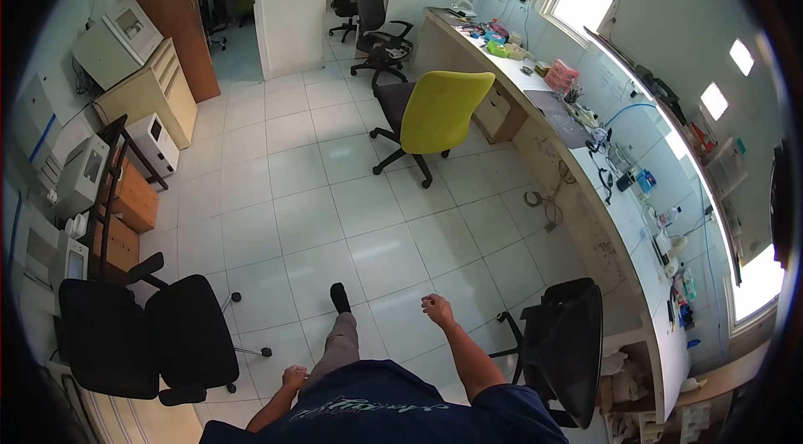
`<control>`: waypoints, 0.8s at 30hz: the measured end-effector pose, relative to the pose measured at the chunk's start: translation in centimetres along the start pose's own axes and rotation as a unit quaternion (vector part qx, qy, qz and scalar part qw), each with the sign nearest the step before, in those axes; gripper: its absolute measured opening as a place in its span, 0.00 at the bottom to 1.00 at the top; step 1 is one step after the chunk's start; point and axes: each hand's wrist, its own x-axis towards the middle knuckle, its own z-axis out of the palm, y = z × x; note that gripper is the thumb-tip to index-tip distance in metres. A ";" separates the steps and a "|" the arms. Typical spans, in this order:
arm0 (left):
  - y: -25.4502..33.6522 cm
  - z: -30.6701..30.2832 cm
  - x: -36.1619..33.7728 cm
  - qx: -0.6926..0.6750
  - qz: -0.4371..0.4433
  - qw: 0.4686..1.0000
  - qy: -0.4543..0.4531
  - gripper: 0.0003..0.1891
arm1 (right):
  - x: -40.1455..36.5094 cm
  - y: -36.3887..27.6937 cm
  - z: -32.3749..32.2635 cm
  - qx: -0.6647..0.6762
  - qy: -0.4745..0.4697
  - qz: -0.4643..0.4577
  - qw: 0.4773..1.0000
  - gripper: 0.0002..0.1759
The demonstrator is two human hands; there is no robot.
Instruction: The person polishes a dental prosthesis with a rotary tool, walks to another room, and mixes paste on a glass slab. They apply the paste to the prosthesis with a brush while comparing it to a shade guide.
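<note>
My left hand point(294, 377) hangs low by my thigh, its fingers curled in; I see nothing in it. Farther forward, my right hand point(436, 310) swings out over the tiled floor point(381, 264), fingers loosely closed with no object showing. Neither hand touches any furniture. One foot in a black sock point(340, 297) is stretched ahead on the tiles. A black office chair point(556, 343) stands to the right of my right arm. On the other side, another black chair point(192, 335) is nearest my left hand.
A long workbench point(602, 184) loaded with tools lines the right wall. The yellow-backed chair point(443, 113) stands ahead beside it, and a coiled cable point(548, 205) lies on the floor. Machines and a cabinet point(155, 92) line the left wall. A doorway point(230, 17) opens at the back.
</note>
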 end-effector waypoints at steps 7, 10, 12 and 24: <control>0.7 -6.9 10.2 0.284 0.136 0.947 -0.065 0.18 | 4.8 2.8 4.0 -0.030 -0.051 0.189 0.980 0.15; 9.8 -5.9 16.5 0.566 0.184 0.793 -0.126 0.19 | 6.2 3.9 3.6 -0.168 -0.109 0.219 0.955 0.19; 19.8 -8.7 19.2 0.286 0.016 0.952 -0.108 0.14 | 7.4 2.6 3.5 -0.189 -0.085 0.225 0.952 0.20; 60.3 -8.1 47.4 0.025 0.199 0.980 0.002 0.12 | 41.1 5.6 7.5 -0.153 -0.051 0.169 0.972 0.22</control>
